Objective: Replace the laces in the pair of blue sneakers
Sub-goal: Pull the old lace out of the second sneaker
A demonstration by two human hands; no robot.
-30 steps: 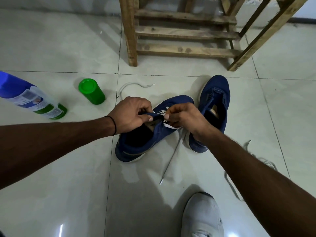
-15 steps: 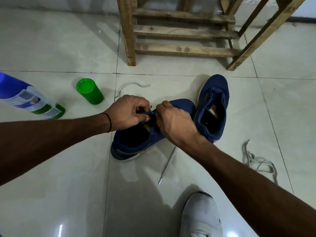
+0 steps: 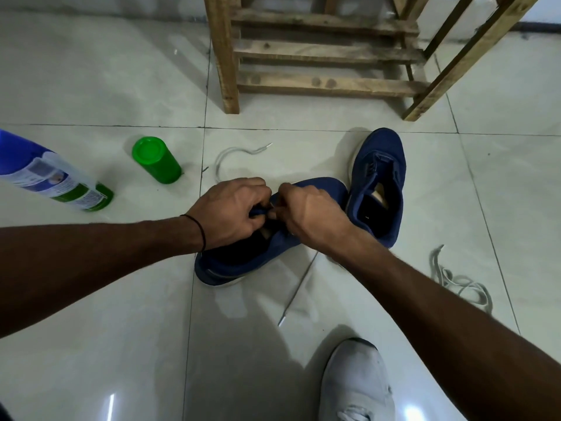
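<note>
- Your left hand (image 3: 233,214) is mid-frame, fingers curled, pinching the blue upper edge of the near sneaker (image 3: 239,265) at the eyelet area.
- Your right hand (image 3: 312,214) butts against it, fingertips meeting. Its fingers are curled tight, and a white sliver shows in the pinch, so it is clamped on the white lace (image 3: 299,284).
- That lace comes out from under your right wrist and runs down-frame across the tiled floor (image 3: 121,329). Its tip lies free, near the white shoe (image 3: 358,387) at bottom centre.
- A lace end (image 3: 230,153) curves on the floor just above your left hand. Your hands hide whether it joins the same lace.
- The near sneaker lies diagonally at centre, heel to the lower left and toe to the upper right, with the toe against the second sneaker (image 3: 382,177).
- The second sneaker sits right of centre, sole down, toe pointing up-frame.
- A loose lace pile (image 3: 455,281) lies at the right edge, apart from both sneakers.
- The green cap (image 3: 156,161) stands upper left of your hands. The spray bottle (image 3: 51,177) lies on its side at the left edge.
- The wooden rack (image 3: 328,53) is at top centre.
- There is a black band (image 3: 198,229) on your left wrist.
</note>
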